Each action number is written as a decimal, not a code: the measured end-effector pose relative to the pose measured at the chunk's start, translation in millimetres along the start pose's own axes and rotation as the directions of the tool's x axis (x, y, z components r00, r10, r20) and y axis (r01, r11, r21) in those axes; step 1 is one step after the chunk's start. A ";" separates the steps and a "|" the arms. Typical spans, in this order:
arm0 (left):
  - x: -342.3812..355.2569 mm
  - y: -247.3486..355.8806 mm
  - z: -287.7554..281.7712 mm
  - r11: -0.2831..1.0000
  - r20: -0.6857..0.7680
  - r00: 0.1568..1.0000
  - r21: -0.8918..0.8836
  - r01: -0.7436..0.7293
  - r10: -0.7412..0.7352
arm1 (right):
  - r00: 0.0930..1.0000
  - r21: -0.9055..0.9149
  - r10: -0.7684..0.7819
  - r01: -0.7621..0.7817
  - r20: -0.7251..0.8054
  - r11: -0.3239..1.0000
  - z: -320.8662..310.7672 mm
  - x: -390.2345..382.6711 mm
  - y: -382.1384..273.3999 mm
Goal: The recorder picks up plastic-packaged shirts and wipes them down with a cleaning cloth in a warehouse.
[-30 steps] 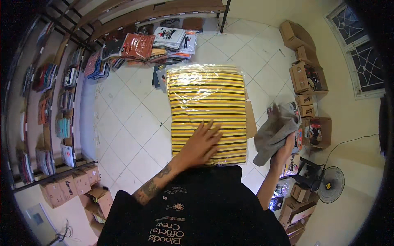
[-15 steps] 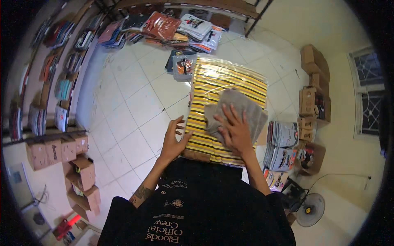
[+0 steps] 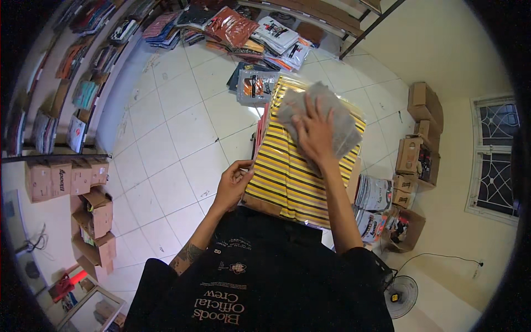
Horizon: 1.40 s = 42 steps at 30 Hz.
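A yellow garment with black stripes, folded in a clear plastic bag, lies on top of a stack right in front of me. My right hand presses a grey cloth flat onto the far part of the bag, its fingers spread over the cloth. At the near left edge of the bag, my left hand is closed, with the thumb on the edge and the fingers curled. Reddish layers peek out under the bag's left side. What bears the stack is hidden.
Bagged garments lie piled at the far side, with a grey bagged one just beyond the stack. Loaded shelves line the left. Cardboard boxes, folded bagged clothes and a fan stand on the right.
My right hand has slid the grey cloth away from me toward the bag's far edge. The left hand has closed at the bag's left edge, and the whole view has shifted slightly.
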<state>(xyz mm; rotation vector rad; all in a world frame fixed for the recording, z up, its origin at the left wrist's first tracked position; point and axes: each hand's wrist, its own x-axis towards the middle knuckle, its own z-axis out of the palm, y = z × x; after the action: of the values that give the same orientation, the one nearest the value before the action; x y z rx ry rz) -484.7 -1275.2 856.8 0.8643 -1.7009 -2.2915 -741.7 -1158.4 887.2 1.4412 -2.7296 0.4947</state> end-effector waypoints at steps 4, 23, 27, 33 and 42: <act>1.2 -5.4 -2.5 0.997 -0.009 1.000 -0.071 -0.001 0.000 | 0.974 0.160 -0.186 0.164 0.132 0.973 -4.1 -33.8 -36.0; 6.4 -0.8 -11.9 0.995 0.039 0.999 0.091 0.029 -0.032 | 0.933 0.187 0.359 -0.347 -0.035 0.919 -22.8 -116.7 46.9; 6.9 -2.7 -10.8 0.994 0.039 0.999 0.106 0.003 -0.007 | 0.929 0.061 0.322 -0.317 -0.179 0.947 -11.4 -42.0 38.3; 4.8 -4.8 -7.3 0.999 0.009 0.999 0.026 0.037 -0.038 | 0.990 0.111 -0.031 0.047 -0.140 0.993 20.4 -0.8 -24.6; 6.3 -4.0 -14.0 0.999 0.063 0.997 0.019 0.037 -0.038 | 0.963 0.278 -0.220 0.172 0.153 0.945 -20.9 -125.9 -66.6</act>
<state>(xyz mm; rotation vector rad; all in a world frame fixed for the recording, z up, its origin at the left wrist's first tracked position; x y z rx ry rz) -481.5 -1288.2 848.3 0.8427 -1.7473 -2.3562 -618.3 -1086.4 904.8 1.8879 -2.6906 0.7747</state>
